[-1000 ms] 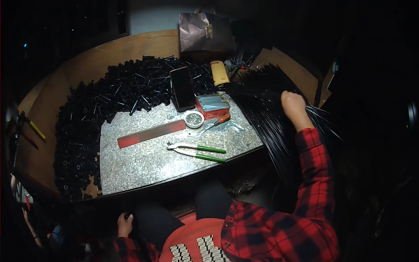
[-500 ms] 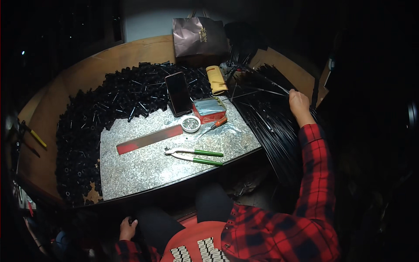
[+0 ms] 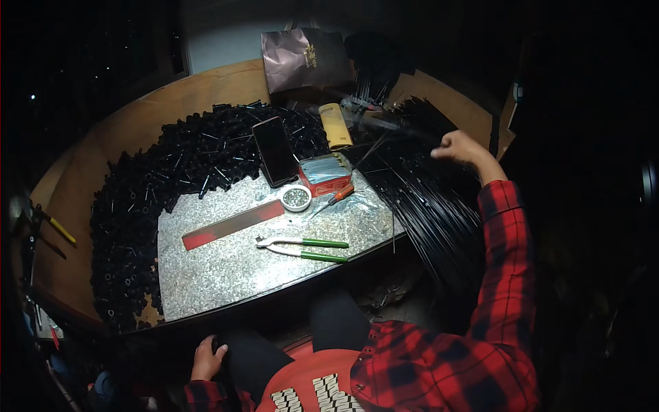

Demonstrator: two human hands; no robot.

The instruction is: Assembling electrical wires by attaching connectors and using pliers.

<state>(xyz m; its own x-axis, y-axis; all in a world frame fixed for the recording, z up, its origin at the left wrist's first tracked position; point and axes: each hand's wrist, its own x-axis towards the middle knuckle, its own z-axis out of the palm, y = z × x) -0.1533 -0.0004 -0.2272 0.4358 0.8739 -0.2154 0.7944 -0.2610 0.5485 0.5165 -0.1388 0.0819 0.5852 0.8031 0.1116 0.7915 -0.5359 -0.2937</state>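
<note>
Above a bundle of long, thin black rods [image 3: 429,213] on the right, my right hand [image 3: 461,150] is closed. A thin dark rod [image 3: 384,123], blurred by motion, runs from its fingers toward the back of the table. My left hand [image 3: 207,358] is low beside my left thigh. Its fingers are curled around something small and dark that I cannot make out. Green-handled pliers [image 3: 302,248] lie near the board's front edge, touched by neither hand.
A speckled board [image 3: 226,281] bears a red-and-dark bar [image 3: 233,224], a white bowl of small metal bits [image 3: 296,198], a red box [image 3: 326,180] and an orange-handled tool [image 3: 340,195]. Black parts [image 3: 137,206] heap around it, near a phone [image 3: 276,151] and paper bag [image 3: 305,62].
My right hand has turned and shifted slightly, its rod now swinging and blurred. My left hand has risen a little. The whole view has shifted slightly.
</note>
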